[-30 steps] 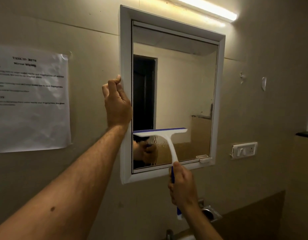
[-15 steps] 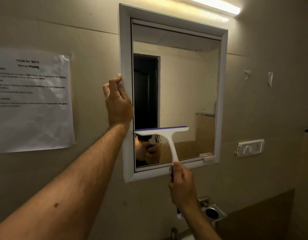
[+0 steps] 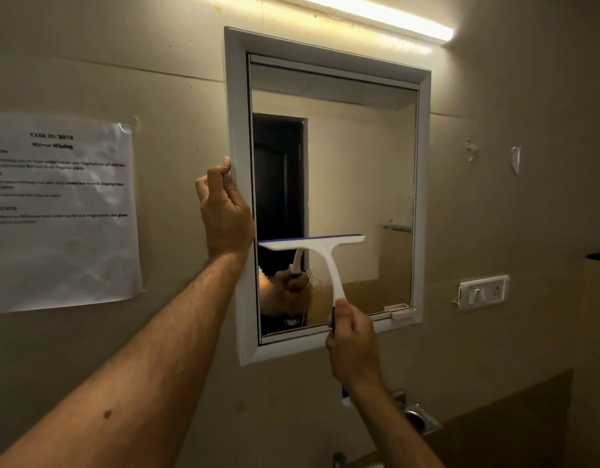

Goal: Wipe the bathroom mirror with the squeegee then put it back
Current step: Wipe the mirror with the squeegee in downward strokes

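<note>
A white-framed mirror (image 3: 359, 157) hangs on the beige wall. My left hand (image 3: 224, 214) grips the left side of the mirror frame (image 3: 236, 96), fingers curled round its edge. A white squeegee (image 3: 320, 251) with a blue rubber blade lies flat against the lower left part of the glass, blade level and uppermost. My right hand (image 3: 352, 342) is closed on its blue handle just below the frame's bottom edge. The glass under the blade looks smeared, and the hand and handle are reflected there.
A printed paper sheet (image 3: 60, 211) is taped to the wall on the left. A white switch plate (image 3: 482, 292) sits right of the mirror, a tube light (image 3: 389, 18) above it. A metal holder (image 3: 418, 418) and a tap top (image 3: 339, 459) lie below.
The squeegee blade has edged slightly up the glass while the view shifted a little. My left hand keeps its hold on the frame.
</note>
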`<state>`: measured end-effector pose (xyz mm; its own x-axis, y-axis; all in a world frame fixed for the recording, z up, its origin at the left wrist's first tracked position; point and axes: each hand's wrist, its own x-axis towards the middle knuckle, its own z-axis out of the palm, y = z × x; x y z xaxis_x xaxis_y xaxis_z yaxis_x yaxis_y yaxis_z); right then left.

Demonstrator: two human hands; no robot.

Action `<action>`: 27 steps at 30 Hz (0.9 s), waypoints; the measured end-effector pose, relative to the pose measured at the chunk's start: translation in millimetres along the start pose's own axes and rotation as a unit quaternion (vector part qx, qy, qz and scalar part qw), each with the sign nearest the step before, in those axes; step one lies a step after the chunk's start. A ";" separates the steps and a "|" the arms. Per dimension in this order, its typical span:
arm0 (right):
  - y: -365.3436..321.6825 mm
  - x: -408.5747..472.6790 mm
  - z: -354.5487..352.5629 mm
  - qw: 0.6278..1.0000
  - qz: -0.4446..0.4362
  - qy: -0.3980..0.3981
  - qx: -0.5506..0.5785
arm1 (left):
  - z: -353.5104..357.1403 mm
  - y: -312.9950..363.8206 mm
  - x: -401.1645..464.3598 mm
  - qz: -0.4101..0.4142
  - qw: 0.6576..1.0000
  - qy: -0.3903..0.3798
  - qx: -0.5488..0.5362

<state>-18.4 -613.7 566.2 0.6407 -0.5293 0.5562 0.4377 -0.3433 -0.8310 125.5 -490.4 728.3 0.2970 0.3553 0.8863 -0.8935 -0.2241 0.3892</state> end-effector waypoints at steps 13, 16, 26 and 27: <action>-11.4 -10.2 -3.1 1.000 0.015 -0.004 0.015 | -1.6 3.1 -3.1 -0.009 1.000 0.010 -0.004; -16.6 -7.4 -0.3 1.000 0.019 -0.009 -0.009 | -1.9 3.6 -3.1 -0.010 1.000 0.011 -0.007; 33.5 -48.1 -13.7 0.998 0.059 -0.032 -0.020 | -1.8 6.1 -4.6 -0.010 1.000 0.016 -0.001; 30.6 -46.0 -13.8 0.998 0.058 -0.031 -0.018 | -2.1 6.4 -4.5 -0.009 1.000 0.014 0.000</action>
<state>-43.2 -610.6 515.0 0.7239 -0.5183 0.4554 0.3364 -0.3111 -0.8888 117.7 -491.5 726.3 0.3032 0.3851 0.8717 -0.8879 -0.2179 0.4051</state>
